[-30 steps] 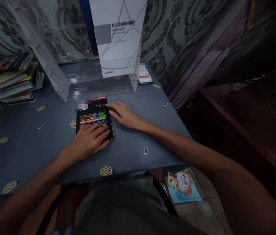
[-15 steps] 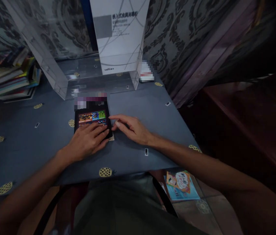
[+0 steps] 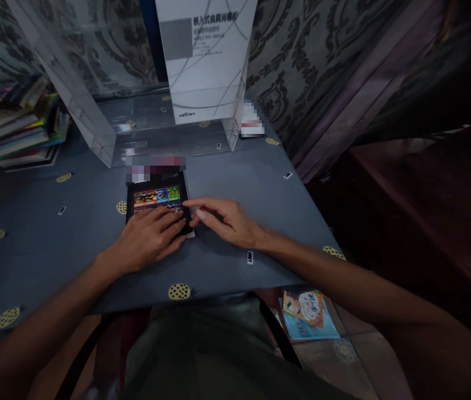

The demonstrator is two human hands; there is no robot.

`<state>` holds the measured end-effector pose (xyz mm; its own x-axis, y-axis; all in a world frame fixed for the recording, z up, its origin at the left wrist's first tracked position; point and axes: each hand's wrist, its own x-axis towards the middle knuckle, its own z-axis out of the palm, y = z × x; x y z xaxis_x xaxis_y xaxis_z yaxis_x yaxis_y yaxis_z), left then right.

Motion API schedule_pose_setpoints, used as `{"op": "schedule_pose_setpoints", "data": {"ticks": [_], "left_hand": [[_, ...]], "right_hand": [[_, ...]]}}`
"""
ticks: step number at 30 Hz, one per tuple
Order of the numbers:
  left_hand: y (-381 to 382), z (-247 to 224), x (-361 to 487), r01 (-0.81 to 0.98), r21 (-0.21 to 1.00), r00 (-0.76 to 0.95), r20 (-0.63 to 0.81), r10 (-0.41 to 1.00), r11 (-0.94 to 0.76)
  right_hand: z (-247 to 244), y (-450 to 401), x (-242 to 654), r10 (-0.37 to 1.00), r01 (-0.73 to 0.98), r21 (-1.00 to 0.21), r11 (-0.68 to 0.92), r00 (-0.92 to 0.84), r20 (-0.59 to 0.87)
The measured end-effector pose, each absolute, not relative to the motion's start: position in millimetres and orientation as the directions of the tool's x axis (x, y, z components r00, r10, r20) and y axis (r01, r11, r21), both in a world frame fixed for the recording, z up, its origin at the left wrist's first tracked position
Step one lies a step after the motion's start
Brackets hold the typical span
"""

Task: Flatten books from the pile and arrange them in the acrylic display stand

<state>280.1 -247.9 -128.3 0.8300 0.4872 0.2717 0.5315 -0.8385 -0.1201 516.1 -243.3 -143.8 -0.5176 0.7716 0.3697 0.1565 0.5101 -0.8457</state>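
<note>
A black book (image 3: 158, 185) with a strip of small coloured pictures lies on the table, its top end blurred out. My left hand (image 3: 150, 232) rests flat across its lower part, fingers spread and covering some of the pictures. At the book's right edge is my right hand (image 3: 227, 219), its index finger stretched out to the cover and its thumb apart from that finger. The other fingers of the right hand curl underneath and are partly hidden. Pale page edges peek out at the book's lower right corner.
Behind the book stands a clear acrylic rack (image 3: 104, 147) holding a white instruction manual (image 3: 206, 83). A stack of books (image 3: 18, 128) leans at the back left. The blue pineapple-print tablecloth (image 3: 239, 172) ends on the right. Below the table edge lies a colourful booklet (image 3: 310, 316).
The fingertip of my right hand has shifted slightly left and down along the book's edge. My left hand stays in place on the cover. The view has tilted a little.
</note>
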Motion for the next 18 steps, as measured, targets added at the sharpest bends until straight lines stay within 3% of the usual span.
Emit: {"op": "schedule_pose_setpoints", "data": {"ticks": [7,18], "left_hand": [[-248.2,-126.3,280.7,0.514,-0.121,0.839,0.274,0.469,-0.849],[-248.8,-129.2,280.2,0.509,-0.127,0.831,0.33,0.448,-0.851]], "right_hand": [[-145.9,-243.2,515.7,0.71,0.145,-0.794,0.59,-0.561,0.425],[-152.0,-241.7,514.7,0.541,0.216,-0.557,0.802,-0.656,0.526]]}}
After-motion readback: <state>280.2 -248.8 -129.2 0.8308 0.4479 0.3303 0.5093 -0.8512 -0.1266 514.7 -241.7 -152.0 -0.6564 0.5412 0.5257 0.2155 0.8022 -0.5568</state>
